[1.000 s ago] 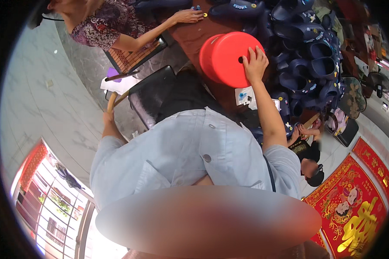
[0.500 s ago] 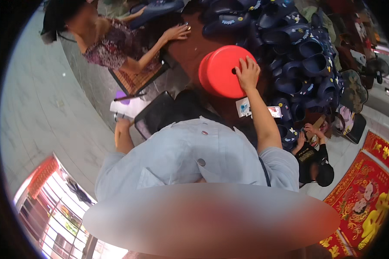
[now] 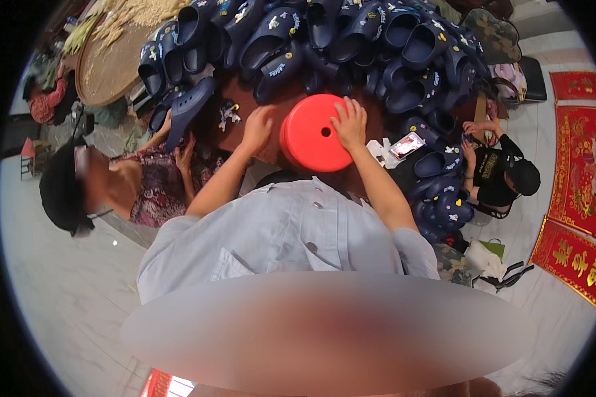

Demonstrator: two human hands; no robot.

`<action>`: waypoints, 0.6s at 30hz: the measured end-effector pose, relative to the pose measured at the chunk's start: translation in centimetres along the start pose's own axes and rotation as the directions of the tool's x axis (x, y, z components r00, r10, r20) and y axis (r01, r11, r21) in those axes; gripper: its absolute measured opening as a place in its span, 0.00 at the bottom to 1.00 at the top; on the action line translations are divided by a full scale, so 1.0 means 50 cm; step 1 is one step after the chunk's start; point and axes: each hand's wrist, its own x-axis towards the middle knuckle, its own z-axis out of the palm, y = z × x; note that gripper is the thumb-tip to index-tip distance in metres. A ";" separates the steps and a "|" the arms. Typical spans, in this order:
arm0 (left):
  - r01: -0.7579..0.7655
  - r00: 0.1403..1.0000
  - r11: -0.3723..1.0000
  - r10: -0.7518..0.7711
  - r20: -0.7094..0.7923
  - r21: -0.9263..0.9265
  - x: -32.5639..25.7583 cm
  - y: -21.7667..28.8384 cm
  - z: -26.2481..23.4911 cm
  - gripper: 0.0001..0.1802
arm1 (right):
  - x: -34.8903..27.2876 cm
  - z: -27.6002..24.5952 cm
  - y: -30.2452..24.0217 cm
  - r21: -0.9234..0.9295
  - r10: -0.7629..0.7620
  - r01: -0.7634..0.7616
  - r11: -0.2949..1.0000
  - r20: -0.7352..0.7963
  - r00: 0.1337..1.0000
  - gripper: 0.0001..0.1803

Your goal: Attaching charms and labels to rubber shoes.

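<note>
A round red plastic stool (image 3: 314, 132) with a hole in its seat sits on the dark brown table (image 3: 281, 106), just in front of the person's grey shirt. The right hand (image 3: 349, 124) lies on the stool's right rim, fingers spread flat, gripping nothing. The left hand (image 3: 257, 127) rests against its left edge, fingers loosely extended. Beyond the stool, navy clogs (image 3: 351, 33) are heaped. Right of the stool lies a small flat packet with red and white print (image 3: 407, 145); farther right, red banners with gold characters (image 3: 579, 198) cover the floor.
</note>
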 end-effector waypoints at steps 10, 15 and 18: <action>-0.208 0.978 0.977 0.207 -0.017 -0.047 0.450 0.095 0.169 0.29 | 0.008 -0.008 -0.014 0.048 0.240 -0.245 0.968 0.101 0.966 0.29; 0.151 0.988 0.951 -0.150 0.024 -0.271 0.701 0.059 0.265 0.36 | 0.000 -0.005 -0.012 0.034 0.254 -0.259 0.965 0.111 0.961 0.28; -0.017 0.959 0.964 -0.059 -0.277 -0.264 0.771 -0.096 0.261 0.32 | 0.016 -0.004 -0.038 0.130 0.142 -0.149 0.980 0.063 0.988 0.28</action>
